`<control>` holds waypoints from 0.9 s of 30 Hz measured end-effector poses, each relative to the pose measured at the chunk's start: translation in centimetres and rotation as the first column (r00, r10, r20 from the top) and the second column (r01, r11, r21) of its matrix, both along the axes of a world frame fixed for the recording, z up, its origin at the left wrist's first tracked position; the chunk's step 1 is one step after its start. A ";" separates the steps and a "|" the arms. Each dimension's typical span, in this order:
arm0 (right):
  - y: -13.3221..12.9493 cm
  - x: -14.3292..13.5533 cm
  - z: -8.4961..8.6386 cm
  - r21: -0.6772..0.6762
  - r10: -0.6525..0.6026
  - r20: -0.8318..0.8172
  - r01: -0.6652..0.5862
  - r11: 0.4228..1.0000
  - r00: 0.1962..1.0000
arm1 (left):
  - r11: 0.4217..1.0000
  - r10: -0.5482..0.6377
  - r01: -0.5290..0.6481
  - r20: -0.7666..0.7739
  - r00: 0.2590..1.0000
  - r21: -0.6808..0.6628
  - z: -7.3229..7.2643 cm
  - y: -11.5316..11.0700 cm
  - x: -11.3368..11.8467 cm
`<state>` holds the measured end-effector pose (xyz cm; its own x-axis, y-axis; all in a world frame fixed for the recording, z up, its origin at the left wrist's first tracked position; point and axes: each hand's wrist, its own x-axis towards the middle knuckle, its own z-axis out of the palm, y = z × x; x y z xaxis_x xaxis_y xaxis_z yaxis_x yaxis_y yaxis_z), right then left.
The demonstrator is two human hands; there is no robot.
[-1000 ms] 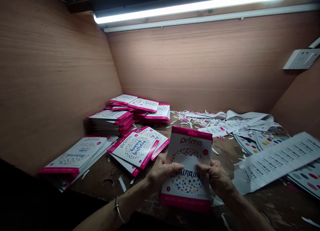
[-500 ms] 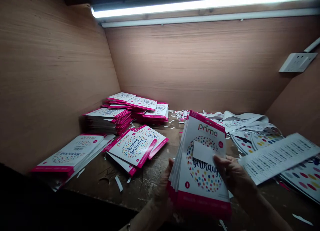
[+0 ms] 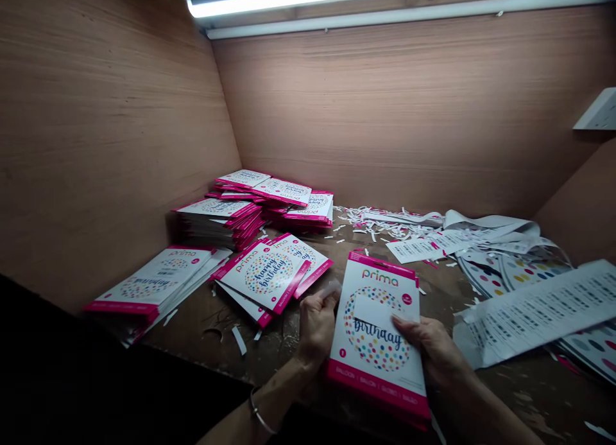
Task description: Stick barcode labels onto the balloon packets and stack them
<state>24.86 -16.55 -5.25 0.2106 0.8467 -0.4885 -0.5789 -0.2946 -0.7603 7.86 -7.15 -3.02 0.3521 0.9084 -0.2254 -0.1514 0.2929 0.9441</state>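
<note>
My right hand grips a bundle of flat pink-and-white balloon packets by its right edge, thumb on the front. The top packet is printed "prima" and "birthday" over a ring of coloured dots. Under the thumb lies a small blank white slip, covering part of the print. My left hand, with a bangle on the wrist, is closed beside the bundle's left edge. Something pale shows at its fingertips, but I cannot make out what it is or whether that hand touches the packets.
Stacked packets stand at the back left, with a fanned pile and loose packets nearer. Paper scraps litter the back. On the right lie a barcode label sheet and dotted pieces. Wooden walls enclose the bench.
The bundle has gone from fanned and tilted to nearly squared up, and sits lower and slightly left. My left hand has come off its lower left side and closed. The view has shifted right.
</note>
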 end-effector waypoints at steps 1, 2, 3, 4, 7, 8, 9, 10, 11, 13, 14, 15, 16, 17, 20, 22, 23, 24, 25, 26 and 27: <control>0.3 -0.1 -0.3 -0.012 0.024 0.042 -0.023 1.000 0.999 | 0.987 0.039 -0.018 -0.135 0.990 0.158 0.0 0.1 0.0; 0.6 -0.2 -0.5 -0.025 0.072 0.090 -0.070 0.997 0.993 | 0.947 0.105 -0.008 -0.285 0.953 0.320 -0.2 0.1 0.1; 0.9 -0.3 -0.5 -0.043 0.133 0.161 -0.128 0.991 0.978 | 0.892 0.177 0.033 -0.416 0.892 0.451 -0.4 0.2 0.1; 1.1 -0.3 -0.5 -0.073 0.205 0.272 -0.192 0.979 0.940 | 0.850 0.214 0.100 -0.513 0.832 0.517 -0.7 0.2 0.1; 1.5 -0.4 0.1 -0.267 0.340 0.791 -0.212 0.940 0.509 | 0.795 0.225 0.261 -0.666 0.711 0.548 -1.4 0.1 0.2; 1.5 -0.5 0.2 -0.305 0.329 0.909 -0.130 0.943 0.256 | 0.788 0.214 0.296 -0.691 0.691 0.540 -1.5 0.1 0.3; 1.5 -0.6 0.2 -0.288 0.289 0.957 -0.052 0.956 0.010 | 0.780 0.200 0.333 -0.715 0.670 0.530 -1.5 0.2 0.3; 1.4 -0.8 0.0 -0.230 0.222 0.958 -0.024 0.973 -0.184 | 0.766 0.190 0.381 -0.749 0.635 0.517 -1.5 0.2 0.4; 1.4 -0.9 -0.2 -0.157 0.133 0.941 -0.056 0.986 -0.310 | 0.748 0.180 0.436 -0.785 0.592 0.501 -1.4 0.2 0.5; 1.2 -1.1 -1.0 -0.045 -0.055 0.920 -0.244 0.969 -0.388 | 0.704 0.163 0.543 -0.848 0.504 0.458 -1.0 0.1 0.7; 1.1 -1.1 -1.5 -0.019 -0.114 0.922 -0.338 0.941 -0.371 | 0.686 0.153 0.581 -0.868 0.473 0.438 -0.8 0.1 0.8; 1.0 -1.1 -1.9 -0.014 -0.139 0.931 -0.412 0.911 -0.338 | 0.661 0.147 0.623 -0.887 0.438 0.418 -0.6 0.1 0.9; 0.9 -1.0 -2.2 -0.022 -0.134 0.944 -0.464 0.885 -0.301 | 0.625 0.148 0.675 -0.909 0.390 0.392 -0.3 0.1 1.0; 0.9 -0.9 -2.5 -0.037 -0.114 0.956 -0.499 0.866 -0.269 | 0.575 0.162 0.735 -0.931 0.328 0.359 -0.1 0.0 1.0; 0.8 -0.7 -2.5 -0.101 -0.019 0.979 -0.561 0.822 -0.204 | 0.414 0.247 0.878 -0.958 0.148 0.242 0.2 0.0 1.3; 0.8 -0.6 -2.1 -0.134 0.032 0.983 -0.584 0.800 -0.181 | 0.364 0.288 0.911 -0.953 0.091 0.197 0.2 0.1 1.7; 0.9 -0.6 -1.8 -0.145 0.052 0.984 -0.596 0.790 -0.171 | 0.353 0.296 0.918 -0.952 0.076 0.183 0.3 0.1 1.9; 1.0 -0.6 -1.6 -0.156 0.070 0.984 -0.608 0.778 -0.163 | 0.342 0.301 0.924 -0.951 0.064 0.170 0.3 0.1 2.2; 1.1 -0.5 -1.4 -0.165 0.086 0.984 -0.618 0.768 -0.156 | 0.331 0.303 0.931 -0.952 0.051 0.156 0.3 0.2 2.5; 1.1 -0.5 -1.3 -0.175 0.102 0.983 -0.626 0.760 -0.151 | 0.326 0.301 0.934 -0.953 0.041 0.143 0.4 0.2 2.8; 1.2 -0.4 -1.2 -0.185 0.116 0.982 -0.632 0.752 -0.149 | 0.327 0.292 0.936 -0.956 0.035 0.134 0.4 0.1 3.0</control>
